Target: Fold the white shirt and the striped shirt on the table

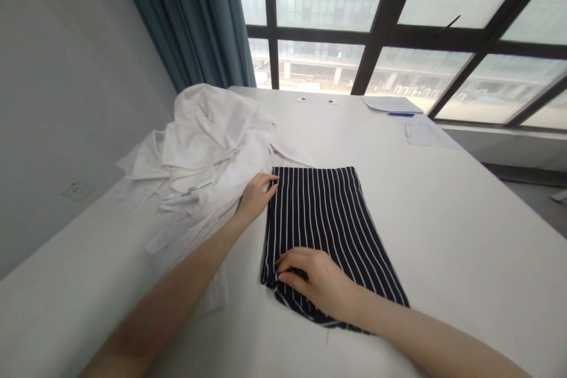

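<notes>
A black cloth with white stripes (330,218) lies folded into a flat panel on the white table, its bottom edge curved and slightly rumpled. At its upper left corner, my left hand (257,194) has thumb and fingers drawn together on the edge of the fabric. My right hand (321,280) rests over the lower left part, fingers curled and thumb close to the index finger, pinching the striped cloth. The palm hides some of the fabric beneath it. Beside my left forearm spreads a heap of white cloth (208,130).
The white table (443,218) runs toward the windows. Papers (392,104) and a blue pen (401,114) lie at its far right, with two small white pieces (301,100) near the back edge. A blue curtain (199,18) hangs behind the white heap.
</notes>
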### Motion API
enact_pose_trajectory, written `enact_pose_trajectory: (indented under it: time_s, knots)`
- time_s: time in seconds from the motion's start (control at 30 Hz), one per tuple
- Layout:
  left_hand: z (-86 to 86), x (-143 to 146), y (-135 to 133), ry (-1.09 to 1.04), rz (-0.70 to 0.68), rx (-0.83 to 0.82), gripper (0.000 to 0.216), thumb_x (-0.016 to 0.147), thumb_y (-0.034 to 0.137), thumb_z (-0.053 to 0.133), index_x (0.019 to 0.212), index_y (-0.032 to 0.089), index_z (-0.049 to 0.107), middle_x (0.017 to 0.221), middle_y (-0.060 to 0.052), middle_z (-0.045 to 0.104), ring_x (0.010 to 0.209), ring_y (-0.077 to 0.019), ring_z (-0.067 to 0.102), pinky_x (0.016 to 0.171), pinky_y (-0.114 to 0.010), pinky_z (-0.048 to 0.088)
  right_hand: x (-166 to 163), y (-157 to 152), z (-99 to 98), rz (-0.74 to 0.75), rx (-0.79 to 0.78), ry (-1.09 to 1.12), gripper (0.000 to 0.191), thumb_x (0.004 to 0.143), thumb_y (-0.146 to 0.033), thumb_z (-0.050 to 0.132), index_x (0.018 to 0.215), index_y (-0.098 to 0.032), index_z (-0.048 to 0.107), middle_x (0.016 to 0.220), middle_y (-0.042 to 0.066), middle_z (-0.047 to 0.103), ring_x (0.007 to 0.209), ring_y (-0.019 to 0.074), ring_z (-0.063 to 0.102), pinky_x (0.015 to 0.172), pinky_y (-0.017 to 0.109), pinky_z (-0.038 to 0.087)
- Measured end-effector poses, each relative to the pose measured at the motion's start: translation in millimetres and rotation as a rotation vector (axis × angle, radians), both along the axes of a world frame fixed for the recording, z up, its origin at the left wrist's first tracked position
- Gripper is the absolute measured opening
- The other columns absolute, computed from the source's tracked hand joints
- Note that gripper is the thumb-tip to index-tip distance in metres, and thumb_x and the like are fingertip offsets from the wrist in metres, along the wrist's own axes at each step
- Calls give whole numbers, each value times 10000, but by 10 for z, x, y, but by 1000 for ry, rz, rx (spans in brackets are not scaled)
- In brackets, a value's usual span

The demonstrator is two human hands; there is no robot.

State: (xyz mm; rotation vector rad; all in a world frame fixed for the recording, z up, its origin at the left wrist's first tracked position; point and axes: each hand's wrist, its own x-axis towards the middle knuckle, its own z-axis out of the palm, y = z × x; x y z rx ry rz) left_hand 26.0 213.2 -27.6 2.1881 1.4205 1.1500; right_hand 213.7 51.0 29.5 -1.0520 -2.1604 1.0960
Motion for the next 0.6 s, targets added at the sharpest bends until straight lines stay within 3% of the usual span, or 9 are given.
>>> enact_pose_trajectory:
  time_s: [0.1, 0.3, 0.47, 0.6]
  knots:
    - [2, -20, 5, -36, -21, -30, 215, 856, 197, 562, 1023, 185, 698, 1000, -63, 690, 988, -204, 643, 956, -377, 505, 12, 18, -11, 34, -27, 6, 104, 904, -172, 596, 881, -180, 697, 905, 21, 702, 836, 129, 657, 794, 242, 521]
    - [-74, -43, 52, -64, -58, -107, 383, 832, 217, 574, 1206, 171, 645, 1279, -100, 620, 1227, -233, 549, 1114, -447, 387, -3, -20, -71, 38, 88, -38, 96, 908, -157, 572, 905, -180, 666, 907, 32, 679, 848, 144, 642, 801, 261, 516]
    - [-157, -50, 107, -192, -96, -147, 490, 792, 189, 577, 1279, 138, 585, 1358, -136, 532, 1262, -234, 522, 1070, -426, 451, 10, -38, -45, 78, 122, 49, 153, 953, -214, 517, 961, -176, 665, 985, 45, 706, 911, 130, 658, 839, 239, 513]
    - [-194, -62, 141, -229, -103, -176, 500, 786, 158, 571, 1286, 129, 572, 1356, -142, 512, 1257, -232, 525, 1072, -417, 452, -14, -53, -122, 181, 229, -34, 192, 971, -237, 491, 951, -166, 669, 1039, 45, 717, 975, 134, 649, 888, 242, 504]
